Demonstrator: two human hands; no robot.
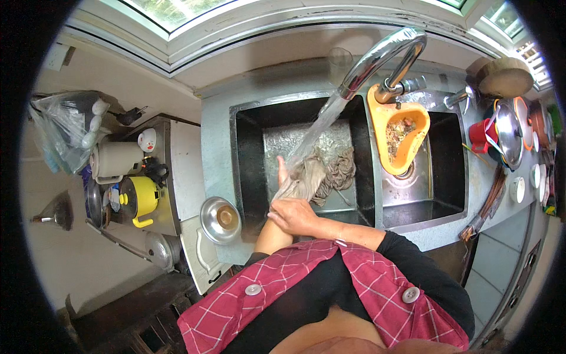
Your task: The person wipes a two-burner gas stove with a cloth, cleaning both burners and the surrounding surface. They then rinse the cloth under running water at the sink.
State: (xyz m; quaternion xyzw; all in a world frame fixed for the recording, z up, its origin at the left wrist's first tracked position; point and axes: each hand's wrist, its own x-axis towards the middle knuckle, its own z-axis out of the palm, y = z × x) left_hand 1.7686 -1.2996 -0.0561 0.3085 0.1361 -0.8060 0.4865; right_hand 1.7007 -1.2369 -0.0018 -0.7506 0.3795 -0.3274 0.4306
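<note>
Water pours from the chrome faucet (384, 57) onto a wet greyish-beige cloth (307, 177) in the large sink basin (305, 101). My right hand (294, 217) is closed on the near end of this cloth, at my left wrist. Only an upright digit of my left hand (282, 170) shows beside the stream; the cloth covers the rest, so its grip is hidden. A crumpled, darker wet cloth (342, 170) lies on the basin floor, right of the cloth at my hands.
An orange strainer basket (400, 163) with food scraps sits by the divider, over the smaller basin (407, 214). A metal bowl (205, 221) stands on the left counter edge. Farther left is a yellow pot (143, 197). Rightward are a lidded pan (508, 132) and a red cup (479, 136).
</note>
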